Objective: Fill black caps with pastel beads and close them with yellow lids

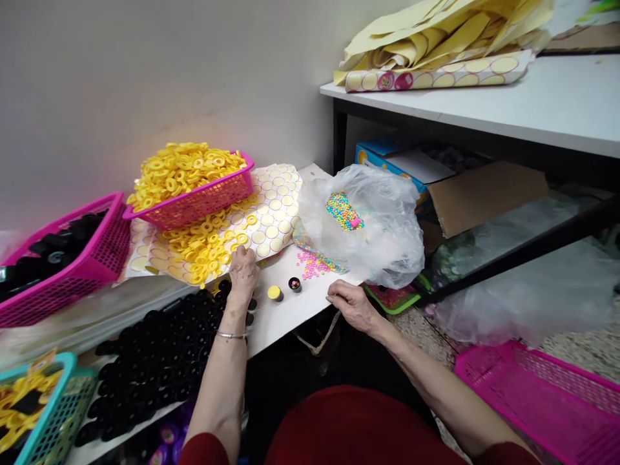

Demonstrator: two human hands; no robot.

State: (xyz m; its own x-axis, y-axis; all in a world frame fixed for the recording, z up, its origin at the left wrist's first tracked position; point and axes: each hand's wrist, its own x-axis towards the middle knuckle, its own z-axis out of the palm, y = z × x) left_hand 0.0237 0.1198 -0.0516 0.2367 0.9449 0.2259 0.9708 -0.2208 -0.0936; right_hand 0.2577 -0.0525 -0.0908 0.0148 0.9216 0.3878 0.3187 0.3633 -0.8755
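Observation:
My left hand [243, 272] is at the near right edge of a pile of loose yellow rings [208, 252], its fingers bent down and together at the tips. Whatever they grip is hidden. My right hand [355, 305] hovers over the board's right front edge, thumb and fingers pinched; what lies between them is too small to make out. Between my hands, a small black cup [294, 283] holds pink and other coloured beads. Beside it stands a small cup with a yellow top [274, 293]. Loose pink beads [312, 265] lie on the white board [271, 323].
A clear plastic bag [387, 226] of multicoloured beads lies behind my right hand. Pink baskets hold yellow rings [179, 174] and black parts [53, 245]. Rows of black cups [165, 355] fill the left. A pink basket [542, 400] sits at right, below a white table [484, 103].

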